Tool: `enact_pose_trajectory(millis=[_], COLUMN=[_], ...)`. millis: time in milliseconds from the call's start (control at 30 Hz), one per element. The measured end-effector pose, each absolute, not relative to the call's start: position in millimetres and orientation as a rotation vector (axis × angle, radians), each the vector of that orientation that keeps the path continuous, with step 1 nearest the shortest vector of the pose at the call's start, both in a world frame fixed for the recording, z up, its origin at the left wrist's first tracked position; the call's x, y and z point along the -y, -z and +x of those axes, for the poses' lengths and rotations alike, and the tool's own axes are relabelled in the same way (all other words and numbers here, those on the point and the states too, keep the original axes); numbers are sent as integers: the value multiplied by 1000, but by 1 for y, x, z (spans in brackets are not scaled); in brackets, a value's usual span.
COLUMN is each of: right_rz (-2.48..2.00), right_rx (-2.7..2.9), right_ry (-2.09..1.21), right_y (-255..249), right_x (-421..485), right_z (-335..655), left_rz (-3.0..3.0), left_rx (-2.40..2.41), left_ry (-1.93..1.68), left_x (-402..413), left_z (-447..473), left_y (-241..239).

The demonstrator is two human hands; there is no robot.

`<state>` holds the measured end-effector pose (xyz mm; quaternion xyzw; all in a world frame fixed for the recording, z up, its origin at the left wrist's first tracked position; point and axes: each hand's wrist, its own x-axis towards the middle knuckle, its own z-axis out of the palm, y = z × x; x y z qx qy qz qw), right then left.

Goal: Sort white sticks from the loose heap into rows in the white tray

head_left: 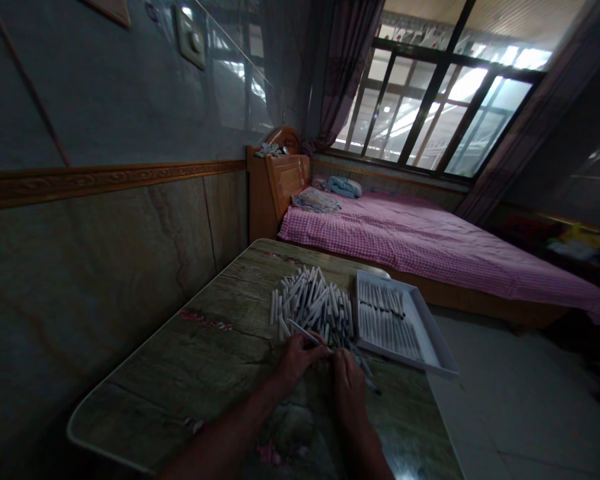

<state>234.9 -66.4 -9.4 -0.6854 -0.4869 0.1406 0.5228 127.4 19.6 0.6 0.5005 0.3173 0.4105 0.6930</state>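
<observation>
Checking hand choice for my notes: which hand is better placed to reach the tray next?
Probably the right hand: it is nearer the white tray, which lies to its right. The left hand is farther off, holding a pen-like stick.

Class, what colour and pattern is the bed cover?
The bed cover is pink with a checked pattern, seen in the head view.

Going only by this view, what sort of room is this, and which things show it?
Most likely a bedroom in a home: there is a bed with a pink checked bedspread, a wooden headboard, and long curtains at the window.
</observation>
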Motion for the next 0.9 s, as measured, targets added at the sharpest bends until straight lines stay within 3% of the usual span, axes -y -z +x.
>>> enact_pose_trajectory(millis=[900], right_rz=[-1674], right_rx=[1194], right_ry=[-356], right_y=[17], right_x=[64], right_z=[239], left_rz=[1292], left_rx=[-784], left_ry=[-898], left_x=[-21], left_z=[129], left_y=[-4])
